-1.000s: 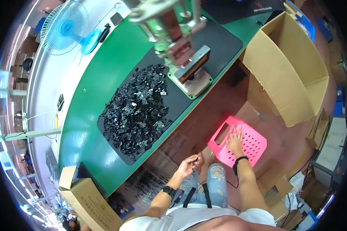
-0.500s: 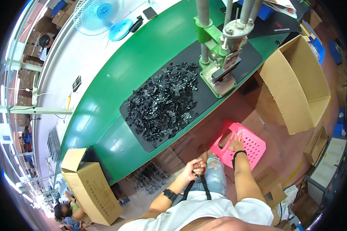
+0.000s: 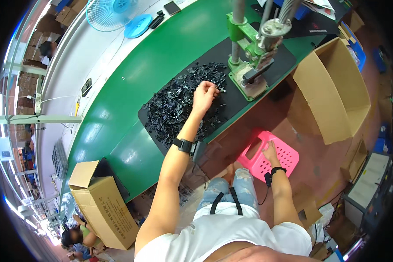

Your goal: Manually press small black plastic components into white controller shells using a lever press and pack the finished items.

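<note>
My left hand [image 3: 205, 98] reaches over a heap of small black plastic parts [image 3: 177, 107] on the table. Its fingers curl together at the far right part of the heap; whatever they hold is hidden. Down to the right, my right hand [image 3: 270, 153] closes on the bar beside the large opening of a pink plastic stool-like piece [image 3: 285, 161] with rows of round holes. Each wrist wears a black band. A green hand press [image 3: 253, 56] stands right of the heap, its base plate on the same black mat [image 3: 222, 114].
The green table [image 3: 118, 126] carries the mat. Beyond it are a blue fan [image 3: 113, 11] and a phone [image 3: 172, 8]. An open cardboard box [image 3: 318, 96] stands at right, another carton [image 3: 102, 214] at lower left. Other people are at the far left.
My left hand has moved from near my lap up and forward over the black parts. My right hand stays at the pink piece, its fingers less spread than before.
</note>
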A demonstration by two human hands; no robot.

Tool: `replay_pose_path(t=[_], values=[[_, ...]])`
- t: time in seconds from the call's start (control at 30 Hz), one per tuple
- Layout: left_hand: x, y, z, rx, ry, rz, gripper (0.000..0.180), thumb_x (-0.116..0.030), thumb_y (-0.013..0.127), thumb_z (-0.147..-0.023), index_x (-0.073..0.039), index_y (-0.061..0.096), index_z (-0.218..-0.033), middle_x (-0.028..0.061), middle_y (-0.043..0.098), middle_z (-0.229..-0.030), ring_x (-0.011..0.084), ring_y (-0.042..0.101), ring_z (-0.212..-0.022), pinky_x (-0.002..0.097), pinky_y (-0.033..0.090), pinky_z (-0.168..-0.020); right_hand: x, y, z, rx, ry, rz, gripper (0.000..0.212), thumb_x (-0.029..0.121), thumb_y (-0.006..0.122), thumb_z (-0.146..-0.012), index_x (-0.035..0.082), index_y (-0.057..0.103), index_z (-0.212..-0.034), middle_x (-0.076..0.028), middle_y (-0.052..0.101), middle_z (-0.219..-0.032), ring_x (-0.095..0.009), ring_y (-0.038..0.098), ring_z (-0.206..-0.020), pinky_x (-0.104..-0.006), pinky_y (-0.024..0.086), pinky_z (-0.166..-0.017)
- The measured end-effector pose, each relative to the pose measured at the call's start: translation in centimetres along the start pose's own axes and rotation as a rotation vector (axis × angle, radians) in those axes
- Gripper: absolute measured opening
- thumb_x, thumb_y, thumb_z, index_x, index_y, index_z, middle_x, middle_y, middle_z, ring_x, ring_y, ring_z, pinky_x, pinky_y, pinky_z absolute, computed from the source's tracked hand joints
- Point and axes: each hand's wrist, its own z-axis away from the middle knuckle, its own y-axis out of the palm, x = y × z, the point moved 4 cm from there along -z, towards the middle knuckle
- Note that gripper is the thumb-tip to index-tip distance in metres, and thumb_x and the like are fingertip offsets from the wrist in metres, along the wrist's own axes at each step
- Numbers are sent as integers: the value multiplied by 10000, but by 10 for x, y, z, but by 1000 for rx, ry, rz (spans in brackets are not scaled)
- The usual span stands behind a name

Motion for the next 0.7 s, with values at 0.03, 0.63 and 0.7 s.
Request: replay_pose_path(t=[0.03, 0.63, 0.7], values=[[3, -5, -3, -49, 61, -120, 166, -135, 548, -914, -4, 609, -995, 89, 698, -921, 148, 640, -829, 279, 503, -752, -10, -4, 4, -67, -13, -40, 687, 227, 692, -770, 27, 431, -1373, -257, 277, -1501, -379, 320, -1377, -417, 307, -1135], [310, -74, 404, 399, -573, -969, 337, -296, 569, -908, 10, 596, -1046, 220, 679, -926, 355, 664, -868, 406, 523, -774, -143, 50, 229, 427, 396, -383, 324, 275, 603, -851, 1, 704, -990, -206, 696, -962, -314, 680, -903, -448, 542, -736], [314, -58, 427, 382, -740, -867, 324, -283, 568, -905, 9, 596, -1042, 216, 676, -919, 349, 662, -863, 403, 521, -771, -134, 18, 200, 318, 424, -445, 323, 274, 603, -850, 0, 704, -988, -207, 696, -960, -315, 681, -900, -448, 542, -735]])
